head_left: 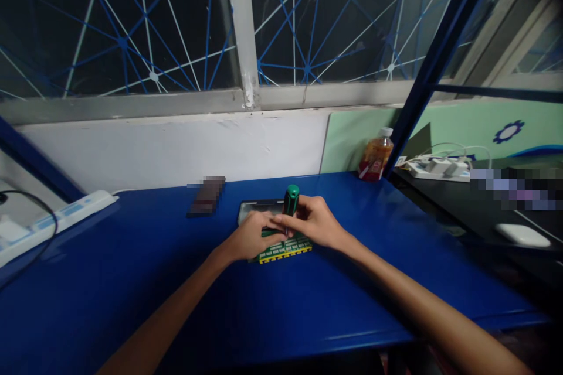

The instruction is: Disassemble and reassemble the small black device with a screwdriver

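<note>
A screwdriver with a green and black handle [291, 201] stands nearly upright over a green bit case. My right hand [317, 220] is closed around it from the right. My left hand [250, 235] lies over the left part of the case, its thumb and fingertips drawn together at the screwdriver's lower end. What those fingertips pinch is too small to make out. The bit case [285, 249] shows rows of small pale labels and a yellow-and-black front edge. Its dark-framed clear lid [259, 205] lies behind my hands, partly hidden by them.
A dark flat object [207, 198], partly pixelated, lies behind on the left of the blue table [264, 316]. A drink bottle [377, 155] stands at the back right. Power strips lie at the far left [83, 208] and on the black desk at right [440, 169], near a white case [522, 235].
</note>
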A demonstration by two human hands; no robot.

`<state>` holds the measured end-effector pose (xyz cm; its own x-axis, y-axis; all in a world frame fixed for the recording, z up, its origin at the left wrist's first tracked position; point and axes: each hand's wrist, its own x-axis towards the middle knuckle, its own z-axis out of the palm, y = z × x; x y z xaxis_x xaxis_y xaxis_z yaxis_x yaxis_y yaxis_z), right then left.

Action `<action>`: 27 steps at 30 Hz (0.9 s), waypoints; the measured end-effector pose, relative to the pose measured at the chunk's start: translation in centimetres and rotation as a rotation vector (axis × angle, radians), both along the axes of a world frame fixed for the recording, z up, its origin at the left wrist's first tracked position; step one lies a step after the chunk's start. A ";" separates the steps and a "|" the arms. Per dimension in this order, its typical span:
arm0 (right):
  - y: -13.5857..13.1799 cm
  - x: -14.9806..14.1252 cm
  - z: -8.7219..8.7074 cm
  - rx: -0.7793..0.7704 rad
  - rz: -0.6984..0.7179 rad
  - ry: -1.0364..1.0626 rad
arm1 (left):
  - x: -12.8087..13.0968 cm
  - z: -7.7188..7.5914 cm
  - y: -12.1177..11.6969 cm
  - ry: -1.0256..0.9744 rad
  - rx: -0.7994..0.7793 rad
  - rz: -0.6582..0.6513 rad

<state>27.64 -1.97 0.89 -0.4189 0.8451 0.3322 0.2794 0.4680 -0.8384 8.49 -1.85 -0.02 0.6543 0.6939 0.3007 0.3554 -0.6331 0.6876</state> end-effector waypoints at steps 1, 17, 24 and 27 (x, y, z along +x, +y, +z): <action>0.0 0.0 0.0 0.001 0.004 -0.001 | 0.0 0.0 0.0 0.003 -0.006 0.000; -0.1 0.2 0.4 0.037 0.004 -0.071 | 0.1 0.2 -0.2 0.028 0.012 0.012; -0.3 0.4 1.0 0.065 0.053 -0.084 | 0.2 0.4 -0.4 0.038 0.129 0.006; -0.4 0.6 1.5 0.085 0.058 -0.053 | 0.2 0.3 -0.3 0.028 0.194 0.023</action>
